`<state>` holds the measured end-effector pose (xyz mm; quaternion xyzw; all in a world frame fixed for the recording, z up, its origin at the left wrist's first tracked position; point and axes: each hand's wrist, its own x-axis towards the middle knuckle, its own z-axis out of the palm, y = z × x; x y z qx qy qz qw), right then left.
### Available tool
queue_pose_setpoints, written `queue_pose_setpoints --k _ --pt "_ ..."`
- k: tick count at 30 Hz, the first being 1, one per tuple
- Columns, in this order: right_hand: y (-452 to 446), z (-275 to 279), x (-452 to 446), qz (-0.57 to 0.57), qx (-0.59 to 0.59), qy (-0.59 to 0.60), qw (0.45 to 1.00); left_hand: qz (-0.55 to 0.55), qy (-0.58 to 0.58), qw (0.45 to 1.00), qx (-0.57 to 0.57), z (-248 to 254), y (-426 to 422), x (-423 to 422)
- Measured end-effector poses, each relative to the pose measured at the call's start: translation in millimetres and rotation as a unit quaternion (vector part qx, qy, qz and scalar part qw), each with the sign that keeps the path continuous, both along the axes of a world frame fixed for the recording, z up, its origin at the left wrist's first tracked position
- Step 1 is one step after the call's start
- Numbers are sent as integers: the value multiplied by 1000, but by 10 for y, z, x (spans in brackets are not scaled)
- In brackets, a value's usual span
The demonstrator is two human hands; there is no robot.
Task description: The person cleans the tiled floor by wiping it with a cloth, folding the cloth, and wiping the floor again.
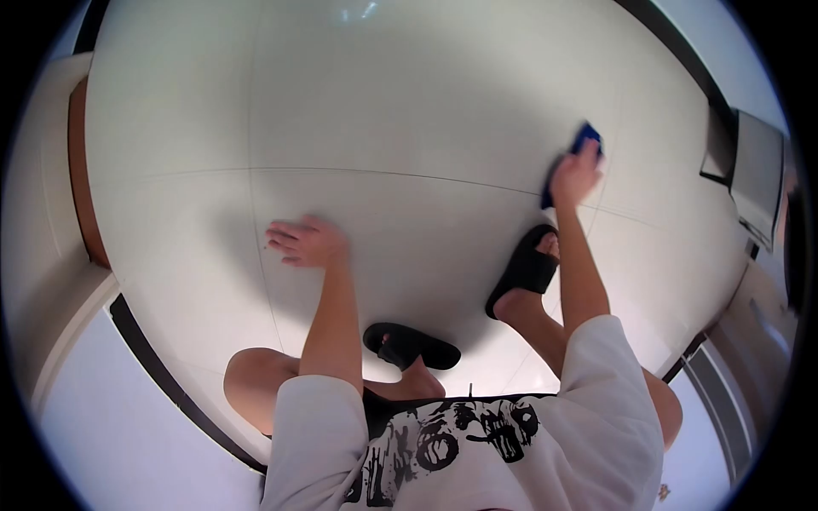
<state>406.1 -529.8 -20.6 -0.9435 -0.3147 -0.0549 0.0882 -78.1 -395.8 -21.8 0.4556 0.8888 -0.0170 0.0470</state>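
My right hand [577, 177] rests on a dark blue cloth [586, 134] against the pale tiled floor [409, 102], its fingers over the cloth. Blue edges stick out beyond the fingertips and beside the palm; the rest is hidden under the hand. To the left, my left hand [308, 242] is open and holds nothing, fingers spread pointing left, low over or on the floor. Whether it touches the tiles I cannot tell. Thin dark tile joints run close to both hands.
My feet wear black slides; the right slide [524, 274] is just below my right hand, the left slide [412, 346] lower down. A brown panel [81, 175] edges the left wall. A grey boxy object [754, 175] stands at the right, near dark skirting [682, 60].
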Motion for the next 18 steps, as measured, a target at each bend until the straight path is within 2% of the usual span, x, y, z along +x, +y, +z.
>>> queue_pose_setpoints --k 1,2,5,11,15,18 --pt "-1 35 48 -58 -26 -36 997 3 -5 1000 5 2 14 17" --pt "-27 -58 55 -41 1 -43 998 6 -8 1000 7 0 5 9" --pt "205 -50 -252 -24 -16 -66 997 5 -31 999 33 70 12 43" --pt "971 51 -1386 149 -4 -40 988 0 -41 999 25 141 25 45" --pt "1668 225 -2620 211 -52 34 975 11 -49 998 41 153 25 57" --pt "1994 274 -3159 237 -78 56 967 20 -83 993 82 183 37 22"
